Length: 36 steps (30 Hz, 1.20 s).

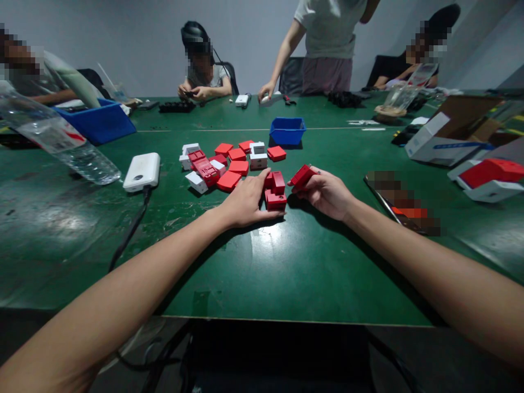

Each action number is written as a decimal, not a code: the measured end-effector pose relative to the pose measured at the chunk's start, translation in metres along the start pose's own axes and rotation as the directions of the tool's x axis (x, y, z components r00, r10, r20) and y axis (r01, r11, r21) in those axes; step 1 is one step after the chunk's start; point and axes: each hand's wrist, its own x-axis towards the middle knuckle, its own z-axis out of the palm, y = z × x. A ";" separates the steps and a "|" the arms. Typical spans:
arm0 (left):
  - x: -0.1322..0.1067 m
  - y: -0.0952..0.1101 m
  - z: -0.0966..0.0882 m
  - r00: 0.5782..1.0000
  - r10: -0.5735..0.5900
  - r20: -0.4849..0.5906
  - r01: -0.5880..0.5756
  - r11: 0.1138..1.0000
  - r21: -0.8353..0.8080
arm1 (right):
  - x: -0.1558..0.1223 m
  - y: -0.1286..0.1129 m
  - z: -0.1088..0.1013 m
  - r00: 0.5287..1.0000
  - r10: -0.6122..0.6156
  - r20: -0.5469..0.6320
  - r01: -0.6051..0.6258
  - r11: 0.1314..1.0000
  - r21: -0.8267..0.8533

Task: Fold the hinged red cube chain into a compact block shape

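My left hand [245, 202] lies on the green table [286, 262] with its fingers pinched on a red plastic block [275, 200], which stands against another red block [275, 182]. My right hand [325, 192] is closed round a red plastic part [302, 176], held just above the table to the right of those blocks. Behind my hands lies a loose pile of red and white plastic pieces [229, 161].
A small blue bin [287, 130] stands behind the pile. A white power bank [142, 171] with a black cable and a tilted water bottle [61, 142] are at left, a phone [399, 199] and cardboard box [448, 136] at right. Other people sit and stand along the far edge.
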 end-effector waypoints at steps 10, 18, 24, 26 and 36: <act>0.000 0.001 -0.001 1.000 -0.006 0.006 0.006 1.000 -0.003 | 0.000 -0.001 0.000 0.999 0.029 0.015 -0.029 0.999 0.027; 0.000 0.001 -0.001 1.000 0.005 -0.004 -0.005 1.000 -0.016 | -0.003 0.000 0.001 0.998 -0.002 0.065 0.006 0.999 -0.054; 0.000 0.002 -0.002 1.000 -0.002 0.009 0.002 1.000 -0.012 | -0.006 0.000 0.004 0.999 0.004 0.049 0.000 0.996 -0.088; -0.001 0.001 -0.002 1.000 0.001 0.007 -0.001 1.000 -0.011 | -0.006 0.000 0.004 1.000 0.001 0.027 0.001 0.997 -0.081; -0.001 0.000 -0.001 1.000 0.012 -0.004 -0.012 1.000 -0.006 | 0.000 0.006 0.000 0.997 -0.068 0.019 0.070 0.994 -0.079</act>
